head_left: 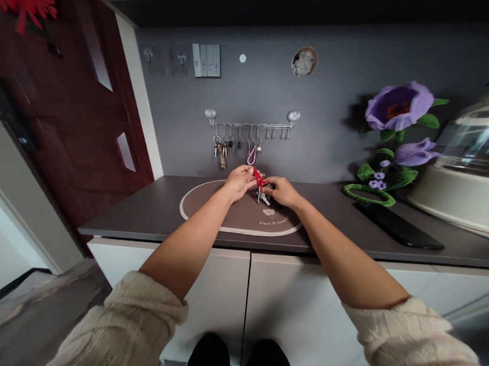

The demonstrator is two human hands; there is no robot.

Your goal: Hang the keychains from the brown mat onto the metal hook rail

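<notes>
Between my two hands hangs a small bunch of keys [264,197] on a red cord [258,177], above an oval brown mat [201,205] with a pale rim. My left hand [241,181] has its fingers closed on the upper part of the red cord. My right hand [283,192] pinches the bunch near the cord's lower end, where the keys dangle. Just behind, a clear hook rail [252,125] on the grey wall carries several key sets, among them a pink loop [252,155] and a brown tag [222,156].
On the right of the dark counter [144,199] are a purple fabric flower [398,107], a black flat object [399,225] and a large white appliance [467,191] with a clear cover. A dark red door [79,101] stands at left. White cabinets [286,307] lie below the counter.
</notes>
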